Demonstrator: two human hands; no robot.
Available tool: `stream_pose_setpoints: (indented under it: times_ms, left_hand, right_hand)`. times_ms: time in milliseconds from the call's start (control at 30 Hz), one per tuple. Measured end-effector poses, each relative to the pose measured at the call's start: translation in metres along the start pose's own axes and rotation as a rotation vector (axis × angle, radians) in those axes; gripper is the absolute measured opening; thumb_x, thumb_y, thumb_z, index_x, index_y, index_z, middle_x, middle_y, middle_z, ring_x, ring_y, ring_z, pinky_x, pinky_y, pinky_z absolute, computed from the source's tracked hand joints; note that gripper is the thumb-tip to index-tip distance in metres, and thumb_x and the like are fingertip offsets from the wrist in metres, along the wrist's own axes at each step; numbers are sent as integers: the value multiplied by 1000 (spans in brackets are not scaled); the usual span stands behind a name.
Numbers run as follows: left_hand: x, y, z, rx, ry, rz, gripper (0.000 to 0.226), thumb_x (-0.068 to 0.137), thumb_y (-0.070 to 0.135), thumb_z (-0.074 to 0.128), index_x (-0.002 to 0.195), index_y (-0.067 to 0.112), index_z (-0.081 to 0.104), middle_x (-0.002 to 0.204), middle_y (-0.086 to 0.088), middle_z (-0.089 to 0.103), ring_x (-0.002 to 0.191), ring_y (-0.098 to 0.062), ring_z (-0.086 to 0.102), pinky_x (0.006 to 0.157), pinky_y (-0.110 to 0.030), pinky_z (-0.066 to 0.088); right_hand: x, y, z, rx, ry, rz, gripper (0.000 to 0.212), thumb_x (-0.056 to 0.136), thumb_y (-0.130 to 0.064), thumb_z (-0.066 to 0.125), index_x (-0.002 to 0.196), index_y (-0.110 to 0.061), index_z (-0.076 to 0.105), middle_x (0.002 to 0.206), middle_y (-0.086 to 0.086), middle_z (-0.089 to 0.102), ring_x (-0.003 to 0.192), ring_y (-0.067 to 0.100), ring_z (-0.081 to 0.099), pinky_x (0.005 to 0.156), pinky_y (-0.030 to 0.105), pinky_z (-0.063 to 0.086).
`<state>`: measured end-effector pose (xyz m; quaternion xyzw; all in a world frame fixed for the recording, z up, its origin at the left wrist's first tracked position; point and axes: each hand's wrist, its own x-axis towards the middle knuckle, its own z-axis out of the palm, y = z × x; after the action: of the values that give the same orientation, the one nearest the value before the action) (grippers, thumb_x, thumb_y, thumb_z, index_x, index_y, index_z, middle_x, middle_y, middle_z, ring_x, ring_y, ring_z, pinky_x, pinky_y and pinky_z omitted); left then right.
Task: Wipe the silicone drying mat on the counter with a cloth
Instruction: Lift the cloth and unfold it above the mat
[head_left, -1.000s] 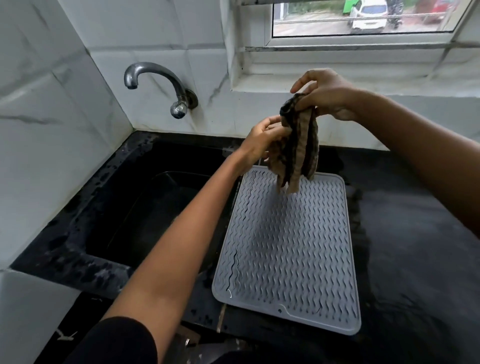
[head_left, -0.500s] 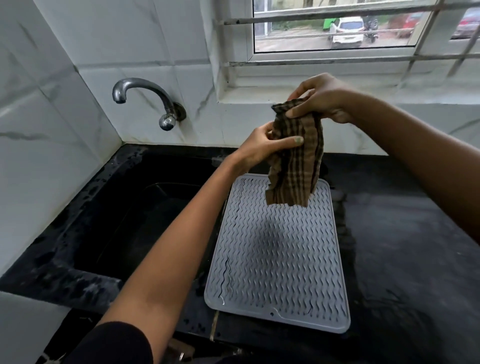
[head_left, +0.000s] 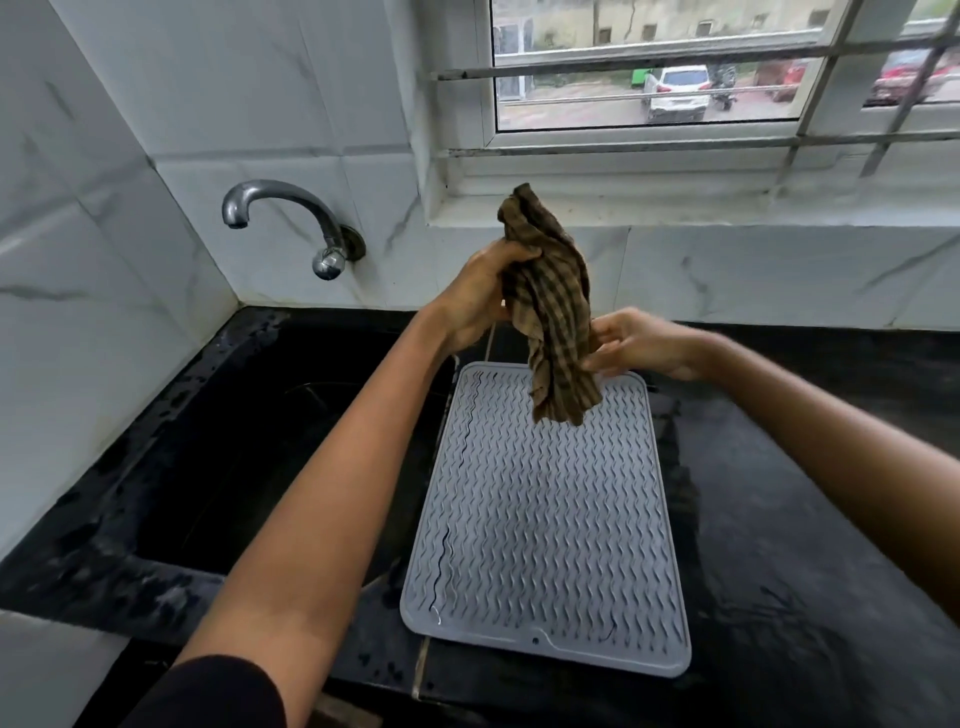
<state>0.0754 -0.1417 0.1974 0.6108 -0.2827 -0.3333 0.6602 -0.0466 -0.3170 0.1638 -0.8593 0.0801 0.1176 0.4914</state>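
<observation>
Both hands had swapped roles in the last second: the left hand (head_left: 480, 296) now clutched the checked cloth (head_left: 553, 312) near its top, while the right hand (head_left: 641, 343), dropped from above, pinched its lower part. The cloth hung bunched above the far end of the grey silicone mat (head_left: 545, 519) on the black counter (head_left: 805, 519), beside the sink (head_left: 249, 441); wiping had not begun.

A curved chrome tap (head_left: 291, 221) projects from a white marble-tiled wall (head_left: 249, 93) above a wet black sink (head_left: 291, 415), and a barred window (head_left: 675, 78) behind looks out on a parked white car (head_left: 675, 92) and a red car (head_left: 906, 75).
</observation>
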Motion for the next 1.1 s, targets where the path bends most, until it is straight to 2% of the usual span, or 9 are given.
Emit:
stream_pose_setpoints:
  times_ms: [100,200,367,600,700,800,900,1033,1100]
  left_hand:
    - [-9,8,-4,-38,39,2,22,91,22,42,89,12,61,73,3,69,71,-12,64,67,-30,49]
    - [-14,11,-17,-192,134,47,31,91,18,38,75,15,65,66,3,66,68,-13,61,73,-32,47]
    - [-15,5,-24,-210,196,20,28,96,38,44,102,15,60,107,-5,65,111,-24,58,101,-49,41]
    - [-20,-1,-45,-165,101,32,33,83,31,58,111,13,59,103,-3,67,106,-22,59,98,-47,45]
    - [-26,-2,-52,-178,-56,43,26,86,21,52,109,10,60,97,-4,70,94,-18,63,93,-40,48]
    - [-27,-4,-53,-76,-117,18,35,86,16,53,119,5,56,108,-11,66,98,-21,64,92,-38,51]
    - [-24,-8,-50,8,-95,-55,38,84,14,55,121,4,55,113,-18,64,101,-27,64,92,-44,54]
    - [-26,-11,-47,-127,-83,-137,32,82,31,54,103,7,61,99,-13,68,95,-29,63,84,-47,55]
    - [-26,-15,-48,-142,-102,-182,54,81,50,58,113,7,60,109,-14,67,104,-33,63,90,-50,52]
  right_hand:
    - [-1,11,13,76,90,-53,21,76,-22,74,93,-8,70,90,8,71,78,16,62,70,29,48]
    - [-9,13,1,195,175,-102,27,68,-33,75,76,-10,65,76,6,65,70,15,58,67,26,46]
    - [-19,3,-12,411,139,-189,24,75,-32,64,71,-13,51,63,-9,62,61,5,58,65,23,46]
    - [-42,-9,-38,733,50,-265,22,76,-28,66,70,-14,51,65,-3,56,61,8,53,54,18,47]
    - [-50,-13,-47,543,81,-225,15,86,-19,54,74,-11,49,66,-2,55,61,8,52,56,17,46]
    - [-39,-12,-41,209,386,-131,22,97,-25,45,78,-14,48,75,4,50,69,16,48,58,27,43]
    - [-29,-13,-30,241,552,-110,24,100,-28,37,81,-16,45,79,4,45,76,20,42,63,30,40]
    - [-33,-22,-28,322,370,-84,20,93,-32,50,89,-12,53,88,7,57,80,18,58,70,26,51]
    - [-38,-28,-32,293,293,-71,21,87,-26,60,99,-9,54,92,7,61,81,16,61,71,23,53]
